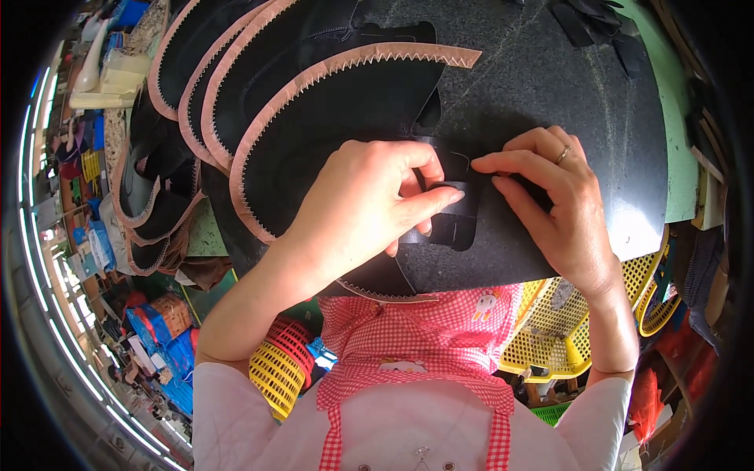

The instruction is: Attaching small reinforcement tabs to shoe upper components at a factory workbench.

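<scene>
My left hand (373, 188) is closed, its thumb and bent index finger pinching a small black leather-like piece (454, 228) with light stitch marks on it. This piece lies at the end of a large curved black panel (345, 118), edged with a pink band in white zigzag stitching, which looks like a shoe upper. Part of the panel is hidden under my left hand and forearm. Just to the right, my right hand (554, 177) has its index finger and thumb apart. Its index fingertip is beside the small piece's upper edge; whether they touch I cannot tell.
Several similar pink-edged panels (184, 59) overlap at the back left of the dark work surface (542, 102). More hang at the left edge (145, 196). Black scraps (585, 22) lie at the far right. Yellow plastic baskets (561, 337) stand below, near the right side.
</scene>
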Demonstrator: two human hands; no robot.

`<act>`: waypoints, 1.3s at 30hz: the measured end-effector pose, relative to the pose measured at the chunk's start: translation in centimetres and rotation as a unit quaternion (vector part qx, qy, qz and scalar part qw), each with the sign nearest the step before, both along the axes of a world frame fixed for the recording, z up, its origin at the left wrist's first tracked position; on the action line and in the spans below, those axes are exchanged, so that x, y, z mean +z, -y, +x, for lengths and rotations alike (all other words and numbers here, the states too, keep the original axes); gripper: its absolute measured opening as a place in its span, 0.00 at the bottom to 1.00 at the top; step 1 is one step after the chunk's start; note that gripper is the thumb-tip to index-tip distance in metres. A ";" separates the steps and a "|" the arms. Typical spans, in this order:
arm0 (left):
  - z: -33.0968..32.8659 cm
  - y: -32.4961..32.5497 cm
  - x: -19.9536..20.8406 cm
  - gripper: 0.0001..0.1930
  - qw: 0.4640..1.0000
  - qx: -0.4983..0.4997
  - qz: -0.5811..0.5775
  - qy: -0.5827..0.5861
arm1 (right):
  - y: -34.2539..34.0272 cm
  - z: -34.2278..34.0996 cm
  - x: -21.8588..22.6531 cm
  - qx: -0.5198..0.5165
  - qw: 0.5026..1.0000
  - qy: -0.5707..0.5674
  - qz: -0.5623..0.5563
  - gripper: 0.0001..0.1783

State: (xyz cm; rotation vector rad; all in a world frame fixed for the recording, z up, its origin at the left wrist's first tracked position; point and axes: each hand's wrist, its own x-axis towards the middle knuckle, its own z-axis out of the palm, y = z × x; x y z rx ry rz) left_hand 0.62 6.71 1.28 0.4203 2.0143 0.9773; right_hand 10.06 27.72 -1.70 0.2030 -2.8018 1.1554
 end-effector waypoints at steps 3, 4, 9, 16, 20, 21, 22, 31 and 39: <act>0.1 0.0 -0.2 0.09 1.000 -0.004 0.000 -0.012 | 0.1 0.0 -0.1 -0.006 1.000 -0.017 0.007 0.12; 0.1 0.0 -0.1 0.09 1.000 -0.011 -0.001 -0.019 | 0.1 0.0 -0.2 -0.005 1.000 -0.018 0.010 0.12; 0.3 0.0 -0.2 0.10 0.999 -0.013 0.000 -0.036 | 0.6 0.0 0.1 -0.009 1.000 -0.019 0.009 0.11; 1.0 2.3 -0.7 0.14 0.909 -0.070 0.004 -0.410 | 2.1 0.1 0.3 -0.029 0.997 -0.016 0.070 0.12; -2.2 7.4 1.1 0.19 0.845 0.061 -0.071 -0.526 | 2.5 0.7 0.2 0.011 0.996 -0.034 0.081 0.18; -3.0 7.9 1.8 0.22 0.813 0.073 -0.108 -0.568 | 2.5 0.9 0.3 0.028 0.996 -0.030 0.084 0.19; -3.5 8.7 1.6 0.22 0.803 0.067 -0.116 -0.581 | 2.7 0.9 0.6 0.033 0.995 -0.035 0.085 0.19; -2.4 11.0 0.2 0.19 0.872 0.040 0.002 -0.488 | 1.4 -0.3 1.1 0.047 0.999 0.028 0.006 0.14; -0.5 15.8 2.6 0.04 0.878 0.252 0.114 -0.391 | -4.9 -10.8 0.1 -0.135 0.982 -0.126 0.049 0.10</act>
